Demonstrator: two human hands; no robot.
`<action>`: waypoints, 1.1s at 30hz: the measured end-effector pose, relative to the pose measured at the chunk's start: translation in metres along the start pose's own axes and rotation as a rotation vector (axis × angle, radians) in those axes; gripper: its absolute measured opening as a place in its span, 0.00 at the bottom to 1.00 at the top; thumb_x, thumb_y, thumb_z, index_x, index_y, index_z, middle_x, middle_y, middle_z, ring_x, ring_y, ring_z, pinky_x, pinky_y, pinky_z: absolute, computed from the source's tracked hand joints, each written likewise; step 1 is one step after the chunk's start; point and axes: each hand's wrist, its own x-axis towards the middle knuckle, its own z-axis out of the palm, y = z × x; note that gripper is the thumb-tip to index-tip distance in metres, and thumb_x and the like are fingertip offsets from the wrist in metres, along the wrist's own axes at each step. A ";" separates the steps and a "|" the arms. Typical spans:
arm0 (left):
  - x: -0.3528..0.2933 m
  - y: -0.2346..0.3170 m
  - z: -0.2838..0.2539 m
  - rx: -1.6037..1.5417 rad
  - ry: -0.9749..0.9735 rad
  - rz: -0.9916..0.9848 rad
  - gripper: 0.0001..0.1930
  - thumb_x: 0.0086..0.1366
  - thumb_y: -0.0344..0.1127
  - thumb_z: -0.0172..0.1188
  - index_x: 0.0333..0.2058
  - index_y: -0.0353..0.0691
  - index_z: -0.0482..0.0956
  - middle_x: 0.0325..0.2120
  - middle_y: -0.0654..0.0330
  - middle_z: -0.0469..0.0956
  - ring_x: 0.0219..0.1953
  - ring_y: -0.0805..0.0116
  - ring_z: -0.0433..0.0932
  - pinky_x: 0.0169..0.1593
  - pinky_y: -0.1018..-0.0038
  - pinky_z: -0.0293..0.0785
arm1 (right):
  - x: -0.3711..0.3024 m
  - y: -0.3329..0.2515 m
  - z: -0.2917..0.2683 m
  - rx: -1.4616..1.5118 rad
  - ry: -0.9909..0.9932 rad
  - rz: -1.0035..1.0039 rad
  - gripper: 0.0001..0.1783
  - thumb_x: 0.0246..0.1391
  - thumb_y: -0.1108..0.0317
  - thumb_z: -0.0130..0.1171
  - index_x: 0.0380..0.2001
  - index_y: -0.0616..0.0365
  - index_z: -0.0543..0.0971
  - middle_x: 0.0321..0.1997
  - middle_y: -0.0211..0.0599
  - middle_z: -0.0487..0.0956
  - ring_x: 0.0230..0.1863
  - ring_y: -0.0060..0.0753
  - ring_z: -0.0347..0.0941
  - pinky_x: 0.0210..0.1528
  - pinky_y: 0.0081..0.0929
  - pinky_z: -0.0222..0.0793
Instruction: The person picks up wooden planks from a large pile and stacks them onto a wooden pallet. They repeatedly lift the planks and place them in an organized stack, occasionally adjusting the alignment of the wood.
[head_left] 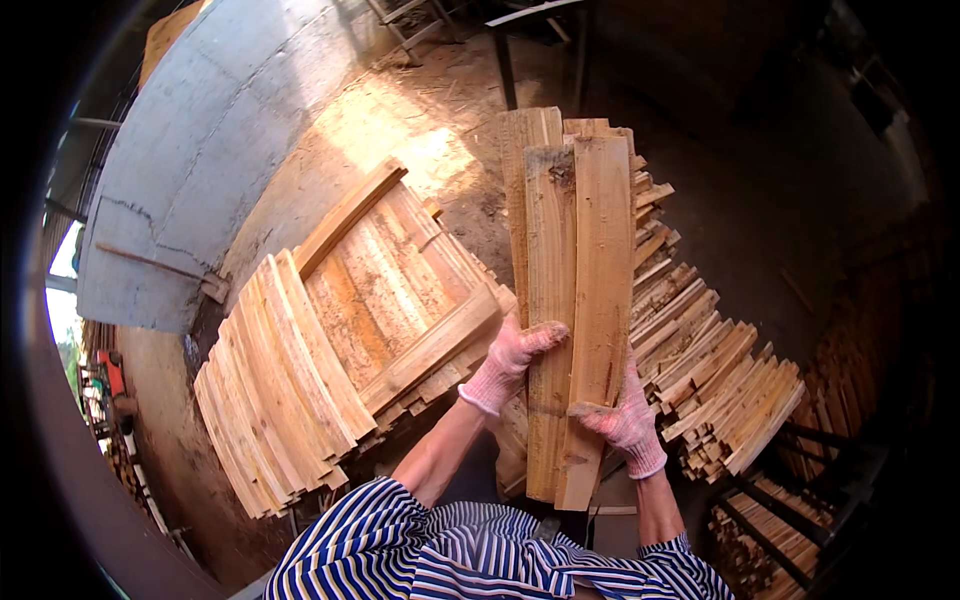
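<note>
Two long wooden boards lie side by side in front of me: a left board (550,290) with a dark knotty patch near its far end, and a smoother right board (603,270). My left hand (512,365), in a pinkish knit glove, grips the left board's outer edge with its thumb on top. The gloved right hand (625,420) clasps the right board's outer edge, thumb across its face. Fingers under the boards are hidden. More boards (515,180) show beyond and beneath this pair; whether my hands also hold any of them is unclear.
At left stands a wide stack of boards (290,375) with crosswise strips on top. A long stack of narrow slats (700,360) runs along the right. A grey concrete wall (220,130) rises at far left; dark metal bars (790,520) stand at lower right.
</note>
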 end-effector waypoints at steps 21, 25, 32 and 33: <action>-0.078 0.255 -0.271 0.891 0.197 0.609 0.37 0.57 0.48 0.75 0.61 0.37 0.71 0.54 0.58 0.80 0.55 0.64 0.79 0.59 0.65 0.77 | 0.243 -0.036 0.313 -0.592 -0.601 -0.214 0.71 0.34 0.60 0.84 0.74 0.61 0.46 0.70 0.52 0.63 0.70 0.50 0.62 0.76 0.39 0.58; -0.062 0.268 -0.270 0.293 0.223 0.679 0.30 0.60 0.50 0.71 0.56 0.38 0.77 0.51 0.63 0.81 0.55 0.70 0.78 0.60 0.67 0.76 | 0.273 -0.044 0.327 -0.230 -0.572 -0.173 0.69 0.40 0.61 0.81 0.76 0.56 0.43 0.73 0.52 0.61 0.72 0.50 0.60 0.77 0.41 0.57; -0.113 0.272 -0.283 -0.125 0.477 0.306 0.22 0.68 0.50 0.63 0.52 0.41 0.75 0.38 0.52 0.84 0.37 0.58 0.87 0.40 0.58 0.88 | 0.280 -0.001 0.304 0.164 -0.451 0.434 0.34 0.52 0.51 0.74 0.56 0.62 0.78 0.50 0.41 0.82 0.50 0.32 0.77 0.56 0.31 0.77; -0.122 0.271 -0.283 -0.119 0.528 0.317 0.27 0.65 0.53 0.66 0.53 0.41 0.71 0.35 0.50 0.83 0.32 0.53 0.87 0.35 0.54 0.88 | 0.293 0.014 0.290 0.081 -0.401 0.506 0.32 0.54 0.51 0.73 0.56 0.61 0.79 0.51 0.41 0.83 0.51 0.30 0.77 0.56 0.29 0.75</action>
